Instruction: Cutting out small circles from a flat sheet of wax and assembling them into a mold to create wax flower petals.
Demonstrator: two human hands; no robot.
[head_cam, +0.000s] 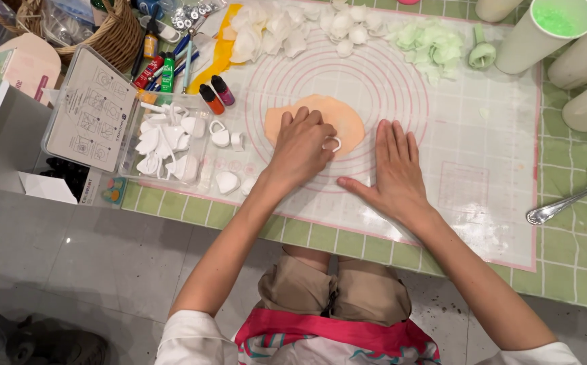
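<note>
Wicker basket (114, 34), white cups (543, 34), spoon (564, 204), green petals (432, 44).

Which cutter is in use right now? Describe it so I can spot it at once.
Find the silicone mat with pink rings, then the peach dough sheet at their centre. The cutter is the small white loop under the left hand, on the dough, while the other white cutters lie off it.

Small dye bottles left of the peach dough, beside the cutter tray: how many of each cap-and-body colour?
Orange bottle: 1
Magenta bottle: 1
Total: 2
Both lie on the mat, clear of the left hand on the dough.
</note>
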